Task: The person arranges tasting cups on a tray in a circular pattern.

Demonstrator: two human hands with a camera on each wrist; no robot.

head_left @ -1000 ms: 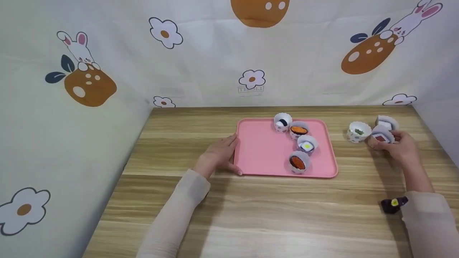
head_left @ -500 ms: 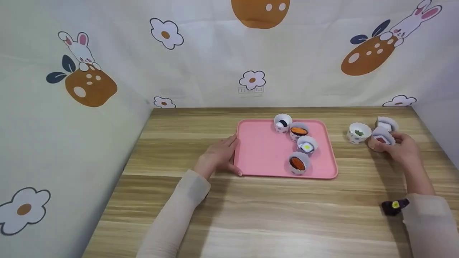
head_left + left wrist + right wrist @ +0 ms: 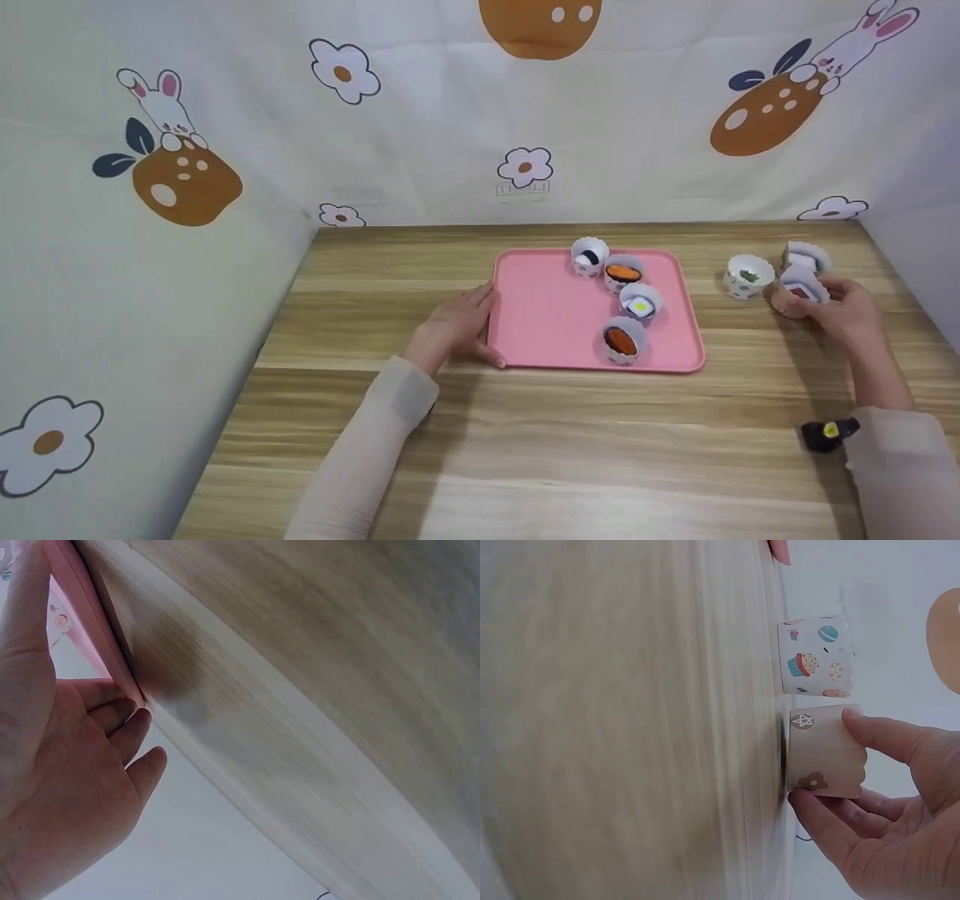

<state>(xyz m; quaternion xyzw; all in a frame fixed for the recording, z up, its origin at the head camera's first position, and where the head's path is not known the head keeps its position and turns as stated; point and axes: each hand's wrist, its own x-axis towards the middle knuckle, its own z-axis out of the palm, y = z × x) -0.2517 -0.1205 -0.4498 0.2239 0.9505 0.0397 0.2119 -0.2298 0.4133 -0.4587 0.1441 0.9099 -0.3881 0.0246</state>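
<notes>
Fingers spread along the left edge, my left hand [image 3: 457, 326] touches a pink tray [image 3: 547, 330], its thumb at the front left corner. In the left wrist view, the fingers [image 3: 129, 736] rest relaxed by the tray's rim [image 3: 88, 607]. Far right, my right hand [image 3: 851, 311] pinches a beige paper baking cup [image 3: 789, 303] with a red-topped piece of toy sushi inside. In the right wrist view, thumb and fingers grip the sides of this cup [image 3: 825, 754], and a thin dark gap shows under it. Behind it stands a cup [image 3: 804, 259] with a white piece.
A white cup [image 3: 748, 277] with something green inside stands left of the held cup. On the tray's right half are several cups, one [image 3: 624, 341] with an orange-topped piece. A small dark object with a yellow spot [image 3: 829, 433] is beside the right sleeve.
The held cup has shifted very slightly to the right and tilted a little with my right hand. My left hand and the tray stay in place.
</notes>
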